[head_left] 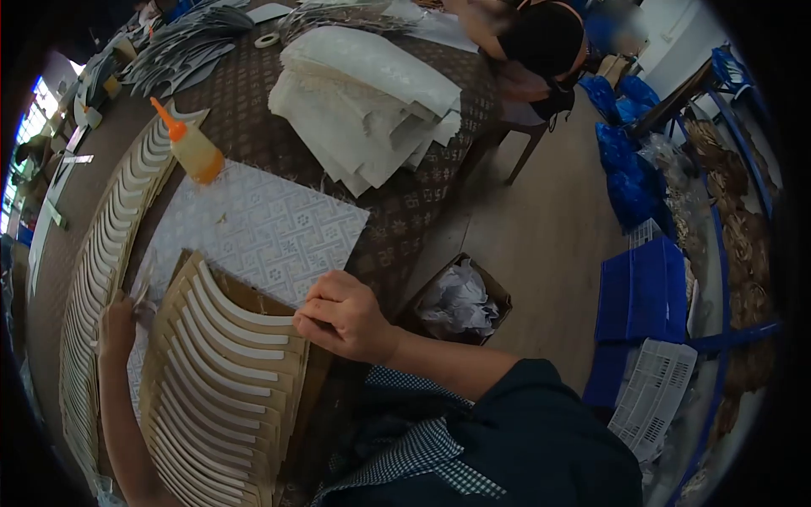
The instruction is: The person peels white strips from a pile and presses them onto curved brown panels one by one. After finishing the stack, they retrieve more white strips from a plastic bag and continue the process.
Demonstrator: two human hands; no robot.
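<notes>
My right hand (342, 319) is closed in a pinch at the right end of the top white curved strip (232, 319). That strip lies on a stack of brown sheets (253, 395) bearing rows of similar curved strips. My left hand (117, 328) is closed at the stack's left side, by a pale, partly see-through piece I cannot make out clearly. Beyond my hands lies a patterned pale sheet (274, 224). A glue bottle (196, 152) with an orange nozzle stands tilted at its far edge. Along the left runs another long row of curved strips (110, 241).
A pile of pale cut sheets (363, 101) covers the table's far part, with grey pieces (190, 46) behind. A box of crumpled paper (463, 300) sits on the floor at right. Blue crates (646, 291) stand by a rack. Another person (541, 38) sits at the table's far side.
</notes>
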